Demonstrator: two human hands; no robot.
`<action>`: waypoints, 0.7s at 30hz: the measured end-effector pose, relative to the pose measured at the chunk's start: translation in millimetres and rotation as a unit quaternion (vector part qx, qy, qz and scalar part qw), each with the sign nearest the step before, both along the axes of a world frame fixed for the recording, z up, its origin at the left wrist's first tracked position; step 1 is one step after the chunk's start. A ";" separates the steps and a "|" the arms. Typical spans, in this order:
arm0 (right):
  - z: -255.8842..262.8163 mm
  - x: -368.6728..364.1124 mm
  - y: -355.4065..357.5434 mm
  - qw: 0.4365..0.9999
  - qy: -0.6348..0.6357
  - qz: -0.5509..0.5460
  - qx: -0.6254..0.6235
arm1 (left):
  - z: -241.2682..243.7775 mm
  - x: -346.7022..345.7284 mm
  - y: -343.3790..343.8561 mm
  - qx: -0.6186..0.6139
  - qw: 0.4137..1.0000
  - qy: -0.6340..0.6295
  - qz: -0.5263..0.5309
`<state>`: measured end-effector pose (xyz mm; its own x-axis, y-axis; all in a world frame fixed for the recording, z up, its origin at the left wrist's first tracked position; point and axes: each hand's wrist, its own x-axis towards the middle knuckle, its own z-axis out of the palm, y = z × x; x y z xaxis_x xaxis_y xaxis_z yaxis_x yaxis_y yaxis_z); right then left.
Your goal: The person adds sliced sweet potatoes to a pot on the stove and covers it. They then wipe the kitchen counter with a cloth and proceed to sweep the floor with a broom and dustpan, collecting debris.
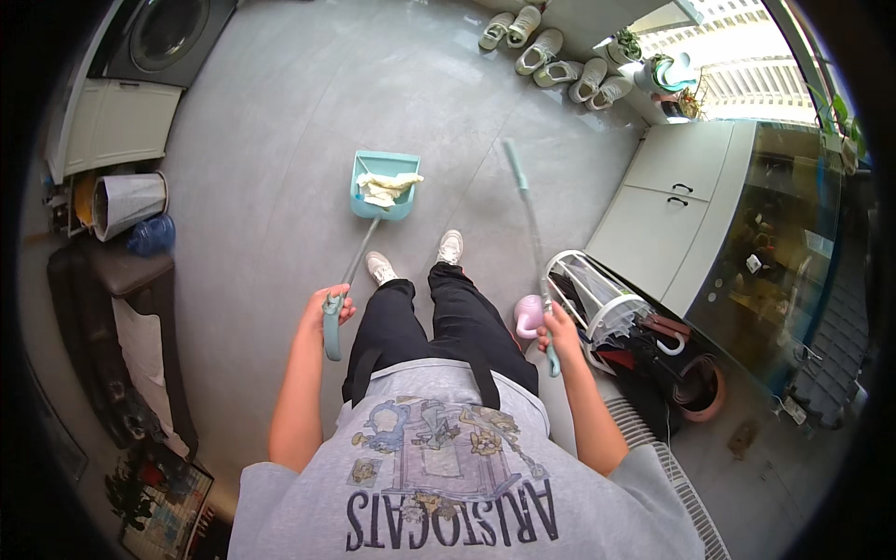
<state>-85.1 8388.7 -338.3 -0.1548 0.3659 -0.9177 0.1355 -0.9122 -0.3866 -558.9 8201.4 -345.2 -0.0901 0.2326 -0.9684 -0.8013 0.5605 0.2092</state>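
Observation:
My left hand [334, 306] is wrapped around the upright handle of a teal long-handled dustpan [360, 208]. Its pan rests on the grey floor just ahead of my left shoe, and crumpled pale-yellow and white scraps [386, 187], perhaps paper or cloth, lie inside. In my right hand [560, 330] is the grip of a long-handled tool [535, 234] with a grey shaft and a narrow teal far end. That end looks raised or edge-on; whether it is a broom or a squeegee I cannot tell. The tool and the dustpan are apart.
Beside my right hand stand a pink watering can [530, 315] and a white umbrella rack [595, 294]. Grey cabinets [665, 210] line the right. Several white shoes [553, 56] stand along the far wall. At left are a bin [129, 203], a blue water jug [152, 234] and a brown sofa [133, 266].

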 end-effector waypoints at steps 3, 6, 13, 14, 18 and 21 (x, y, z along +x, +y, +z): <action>-32.3 22.7 40.9 0.993 0.004 -0.117 -0.021 | 18.0 9.7 44.8 0.027 0.999 0.019 0.031; -69.1 46.8 99.3 0.964 -0.013 -0.249 -0.089 | 27.3 11.9 85.4 0.059 0.997 0.037 0.031; -130.2 56.1 239.3 0.929 -0.078 -0.327 -0.157 | 46.0 -28.2 158.7 0.100 0.991 0.055 0.072; -144.6 43.2 255.4 0.942 -0.124 -0.271 -0.153 | 44.9 -39.7 172.0 0.101 0.991 0.057 0.071; -170.6 -80.4 275.4 0.956 -0.143 -0.218 -0.134 | 46.6 -76.0 224.2 0.087 0.991 0.088 0.039; -166.5 -199.4 261.2 0.965 -0.122 -0.181 -0.146 | 39.1 -104.6 254.0 0.068 0.988 0.124 0.067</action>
